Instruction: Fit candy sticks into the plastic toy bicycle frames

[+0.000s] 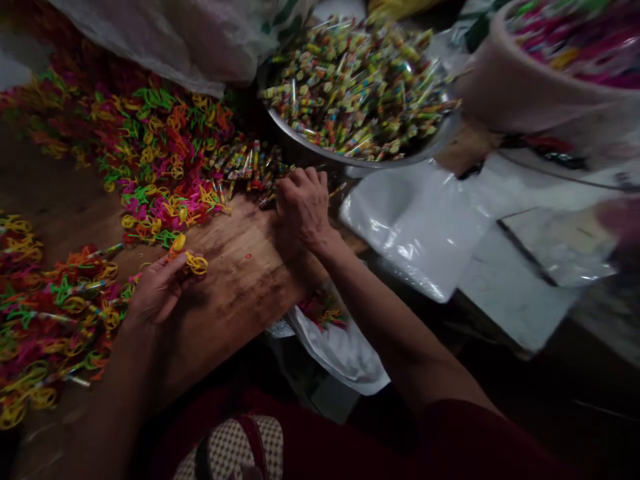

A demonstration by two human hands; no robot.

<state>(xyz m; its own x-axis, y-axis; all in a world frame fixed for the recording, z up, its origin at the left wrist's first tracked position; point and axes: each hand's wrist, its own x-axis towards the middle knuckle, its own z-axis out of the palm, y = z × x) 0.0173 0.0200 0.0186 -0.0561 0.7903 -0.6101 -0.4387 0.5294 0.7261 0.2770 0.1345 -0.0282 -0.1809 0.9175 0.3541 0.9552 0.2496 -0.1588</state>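
Observation:
My left hand [159,288] is closed over the wooden board, pinching a yellow plastic piece [197,265] with a round, looped shape. Just beyond its fingertips lies a big heap of small plastic pieces [165,147] in yellow, green, pink and orange. My right hand [305,203] is palm down with curled fingers, at the edge of a small pile of printed tubes [247,163]. Its fingertips are turned away from me, so whatever they hold is hidden. To the left of my left hand is another pile, coloured pieces with tubes among them [60,313].
A metal basin [320,150] full of printed tubes stands behind my right hand. Clear plastic bags [420,227] lie to its right. At upper right is a pale tub [495,87] of pink items. A white sack [345,353] hangs below the board's edge [240,307].

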